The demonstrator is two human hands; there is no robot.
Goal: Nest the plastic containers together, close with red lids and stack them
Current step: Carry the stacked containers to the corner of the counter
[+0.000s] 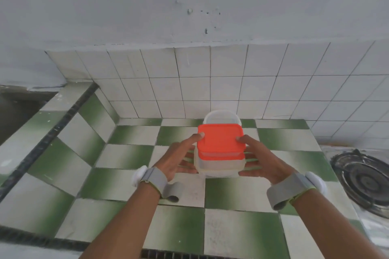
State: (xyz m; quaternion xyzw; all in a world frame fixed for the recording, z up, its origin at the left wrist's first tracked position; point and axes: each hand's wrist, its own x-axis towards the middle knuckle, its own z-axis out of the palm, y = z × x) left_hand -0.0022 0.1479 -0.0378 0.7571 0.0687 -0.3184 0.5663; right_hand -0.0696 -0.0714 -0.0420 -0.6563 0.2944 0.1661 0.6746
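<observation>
From the head camera I look down on a green-and-white checkered tile counter (pixel 126 185), with a white tiled wall (pixel 210 82) rising at its far edge. Near the middle of the counter stands a stack of translucent plastic containers (pixel 221 167), and I see a red lid (pixel 221 139) sitting on top of it; how many containers are nested below it I cannot tell, because the walls blur together. My left hand (pixel 179 159) is on the left side of the stack, thumb tip resting on the left edge of the red lid and fingers spread against the container wall. My right hand (pixel 260 163) mirrors it on the right side, thumb tip on the lid's right edge and fingers laid along the wall, so both hands grip the stack between them. Just behind the stack, on the far side and near the wall, I see a rounded white plastic container (pixel 222 117), partly hidden by the red lid. Each wrist wears a grey strap with a white puck: the left wristband (pixel 154 181) and the right wristband (pixel 294 187). At the right edge of the view lies a dark round gas burner (pixel 362 178), well apart from the stack. At the far left a dark recess (pixel 19 109) drops below counter level.
</observation>
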